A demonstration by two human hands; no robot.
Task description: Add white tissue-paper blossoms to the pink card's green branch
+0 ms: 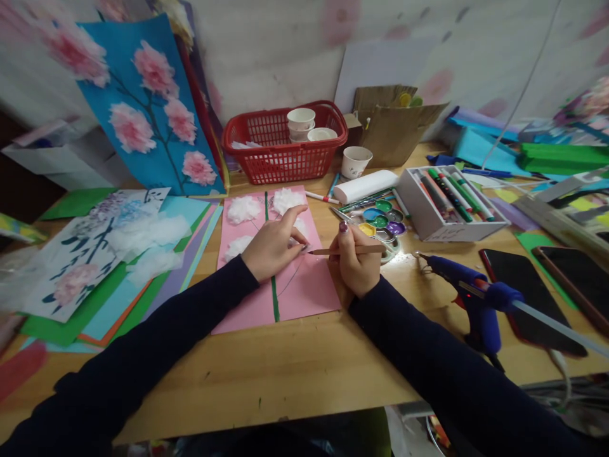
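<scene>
Over pink cardstock [309, 295], a brown stick [322, 252] in grip

The right hand [359, 259] is clamped on the stick, its tip beside the left hand [276, 246]; whether that one pinches anything, I cannot tell. White tufts [243, 209] dot the cardstock; rightward lie a paint palette [367, 230] and glue gun [476, 301].

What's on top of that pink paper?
White fluffy tufts, a green stripe and thin drawn lines show on the pink paper. The left hand covers part of it; what lies beneath is hidden.

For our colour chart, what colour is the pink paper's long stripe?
The stripe is green; head view.
</scene>
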